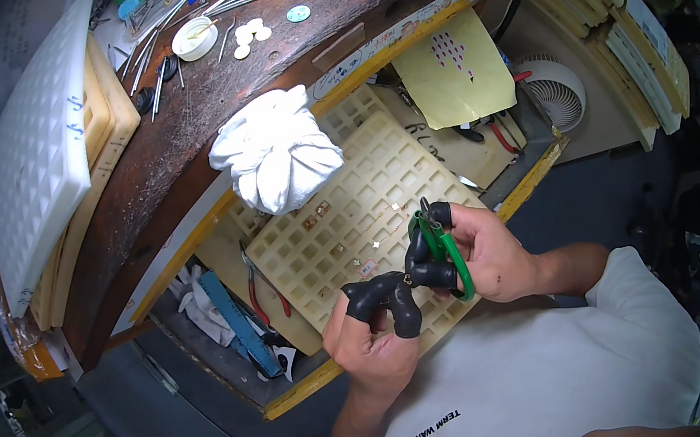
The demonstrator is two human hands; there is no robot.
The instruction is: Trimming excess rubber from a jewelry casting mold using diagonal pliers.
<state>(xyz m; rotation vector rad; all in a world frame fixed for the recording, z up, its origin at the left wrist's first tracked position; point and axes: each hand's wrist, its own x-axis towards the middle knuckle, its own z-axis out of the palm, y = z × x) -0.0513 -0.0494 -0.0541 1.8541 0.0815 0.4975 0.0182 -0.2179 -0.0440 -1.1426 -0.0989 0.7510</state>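
Black finger cots cover several fingertips of both my hands, which meet above a cream tray of square pockets (386, 154). Green-handled pliers (453, 262) rest in my right hand (496, 255), jaws pointing up and away from the fingertips. My left hand (371, 328) is closed in a pinch. Where the two hands' fingertips come together, a tiny gold-coloured piece (409, 281) shows; its exact shape is too small to make out. A few small gold-coloured pieces (315, 215) and pale squares (376, 245) lie in the tray.
A bundled white cloth (277, 152) sits at the bench edge. Red-handled pliers (255, 296) lie left of the tray; yellow paper (455, 72) is at the right. The dark wooden bench (176, 145) holds a white round dish (195, 39), and foam trays (42, 156) lean at left.
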